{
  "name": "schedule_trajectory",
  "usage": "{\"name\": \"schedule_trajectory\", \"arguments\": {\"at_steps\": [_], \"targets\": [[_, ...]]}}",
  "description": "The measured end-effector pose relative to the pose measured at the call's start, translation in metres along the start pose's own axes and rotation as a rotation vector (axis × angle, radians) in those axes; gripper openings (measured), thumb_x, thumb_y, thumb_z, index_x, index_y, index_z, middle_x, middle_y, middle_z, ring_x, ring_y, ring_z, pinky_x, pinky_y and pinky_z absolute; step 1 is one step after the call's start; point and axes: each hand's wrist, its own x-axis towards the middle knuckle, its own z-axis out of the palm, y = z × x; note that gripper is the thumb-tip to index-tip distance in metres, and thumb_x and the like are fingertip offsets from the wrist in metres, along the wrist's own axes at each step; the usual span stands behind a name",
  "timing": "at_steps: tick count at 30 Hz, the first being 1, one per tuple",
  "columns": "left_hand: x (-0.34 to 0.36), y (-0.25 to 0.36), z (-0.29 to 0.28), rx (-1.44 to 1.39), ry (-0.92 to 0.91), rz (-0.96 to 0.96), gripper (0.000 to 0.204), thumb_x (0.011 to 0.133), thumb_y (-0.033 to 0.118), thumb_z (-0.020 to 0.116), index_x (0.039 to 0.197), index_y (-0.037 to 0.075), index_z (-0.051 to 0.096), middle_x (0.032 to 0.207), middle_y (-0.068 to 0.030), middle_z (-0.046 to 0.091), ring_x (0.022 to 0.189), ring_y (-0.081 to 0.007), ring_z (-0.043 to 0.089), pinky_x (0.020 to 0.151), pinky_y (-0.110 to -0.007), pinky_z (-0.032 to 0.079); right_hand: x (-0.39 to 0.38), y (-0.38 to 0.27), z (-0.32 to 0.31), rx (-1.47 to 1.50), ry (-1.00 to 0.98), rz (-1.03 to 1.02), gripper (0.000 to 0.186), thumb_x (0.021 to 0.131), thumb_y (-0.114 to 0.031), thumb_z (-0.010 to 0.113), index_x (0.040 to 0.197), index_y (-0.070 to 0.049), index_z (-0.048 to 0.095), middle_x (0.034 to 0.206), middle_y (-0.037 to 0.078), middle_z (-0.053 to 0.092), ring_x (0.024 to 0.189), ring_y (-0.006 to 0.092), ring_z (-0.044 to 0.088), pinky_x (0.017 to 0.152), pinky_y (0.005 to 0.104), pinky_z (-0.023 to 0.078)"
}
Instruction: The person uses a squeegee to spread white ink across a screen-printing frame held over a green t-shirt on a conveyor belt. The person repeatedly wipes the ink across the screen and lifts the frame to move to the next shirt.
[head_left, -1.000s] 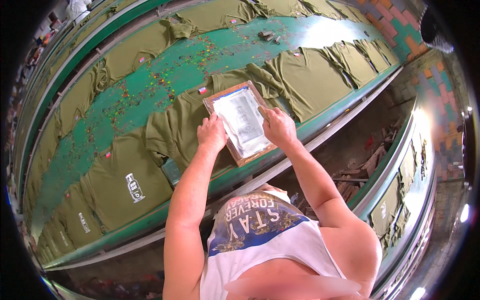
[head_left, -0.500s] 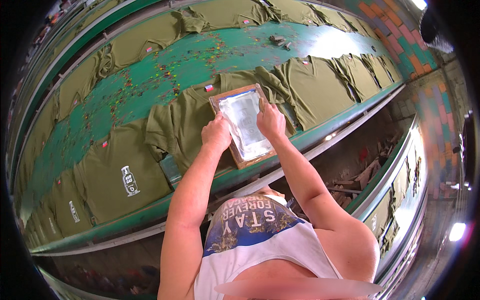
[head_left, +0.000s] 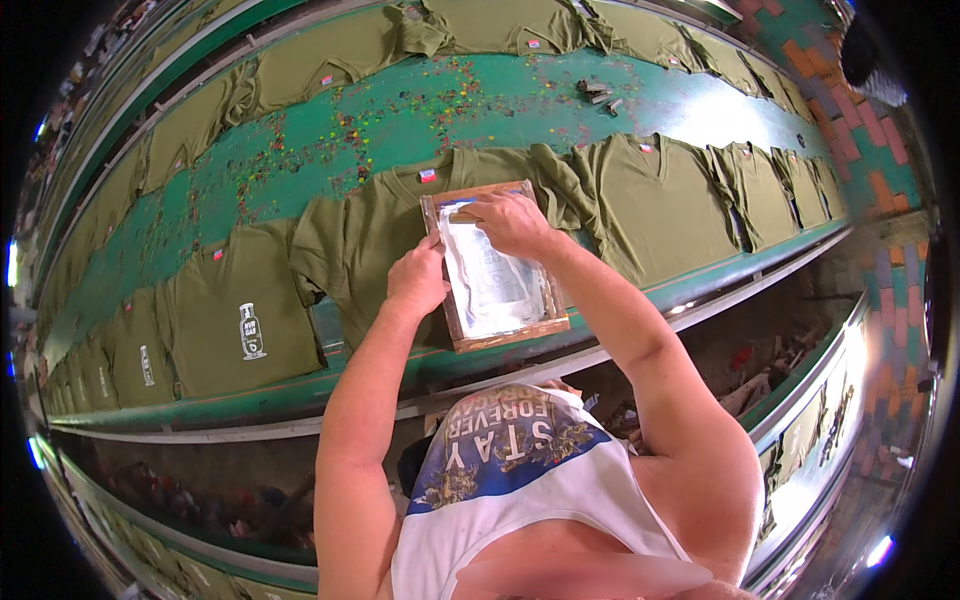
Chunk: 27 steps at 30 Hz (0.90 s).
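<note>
A wooden screen-printing frame (head_left: 512, 337) lies on the front of an olive-green T-shirt (head_left: 380, 222), below its neckline. White ink is smeared round the inside of its mesh (head_left: 500, 280), where a pale design shows. My left hand (head_left: 418, 278) grips the frame's left side, fingers closed on the wood. Over the upper end of the mesh is my right hand (head_left: 515, 227), its fingers bent round what looks like a squeegee, mostly hidden beneath them. The T-shirt (head_left: 245, 300) to the left bears a white bottle-shaped print.
More olive shirts (head_left: 655, 205) lie side by side along the long green table (head_left: 400, 115), with another row on its far edge. Ink spots speckle the tabletop. Small dark pieces (head_left: 600, 95) lie near the far row. A metal rail (head_left: 240, 432) runs along the near edge.
My right hand has moved from the frame's right side to the upper end of the mesh. My left hand stays at the left side, slightly lower. The view has shifted a little.
</note>
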Motion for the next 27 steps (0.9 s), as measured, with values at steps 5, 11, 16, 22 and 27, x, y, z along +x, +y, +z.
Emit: {"name": "schedule_trajectory", "arguments": {"at_steps": [5,11,16,22,27], "targets": [[0.002,0.011,-0.007,0.048,-0.097,-0.117,0.078,0.079,0.014,0.098,0.152,0.01,0.07,0.176,-0.0013,0.052,0.145,-0.0302,0.065,0.118,-0.047,0.058,-0.001,0.02,-0.016,0.009,-0.176,-0.286,0.048,0.092,-0.001,0.07,0.135,-0.02,0.082,0.125,0.01,0.08,0.125,0.0362,0.07,0.114,0.0495,0.054],[0.005,0.017,-0.007,0.079,-0.095,-0.129,0.073,0.078,0.013,0.099,0.146,0.006,0.073,0.175,-0.0057,0.053,0.147,-0.0304,0.064,0.119,-0.047,0.057,-0.073,0.006,-0.014,-0.069,-0.188,-0.281,0.052,0.091,0.002,0.067,0.135,-0.022,0.08,0.122,0.006,0.079,0.123,0.0318,0.071,0.111,0.0472,0.053],[0.004,0.009,0.0,0.119,-0.034,-0.051,0.062,0.08,0.014,0.097,0.137,0.004,0.075,0.172,-0.0087,0.055,0.137,-0.0334,0.07,0.112,-0.048,0.061,-0.151,-0.044,-0.005,-0.058,-0.182,-0.194,0.047,0.09,-0.007,0.071,0.137,-0.015,0.077,0.122,0.007,0.076,0.12,0.0308,0.07,0.11,0.047,0.053],[0.01,0.005,0.0,0.147,-0.068,-0.015,0.064,0.079,0.015,0.099,0.137,0.004,0.075,0.171,-0.0091,0.056,0.139,-0.0339,0.069,0.113,-0.048,0.061,-0.16,-0.057,-0.006,0.01,-0.155,-0.104,0.044,0.087,-0.009,0.076,0.13,-0.016,0.08,0.118,0.009,0.075,0.12,0.033,0.068,0.108,0.0481,0.053],[0.008,-0.004,0.0,0.127,-0.049,0.04,0.067,0.079,0.017,0.1,0.139,0.004,0.074,0.171,-0.0103,0.057,0.142,-0.0339,0.067,0.116,-0.048,0.059,-0.145,-0.041,-0.018,0.208,-0.128,0.071,0.04,0.084,-0.003,0.076,0.122,-0.011,0.083,0.116,0.01,0.075,0.123,0.036,0.067,0.113,0.049,0.053]]}}
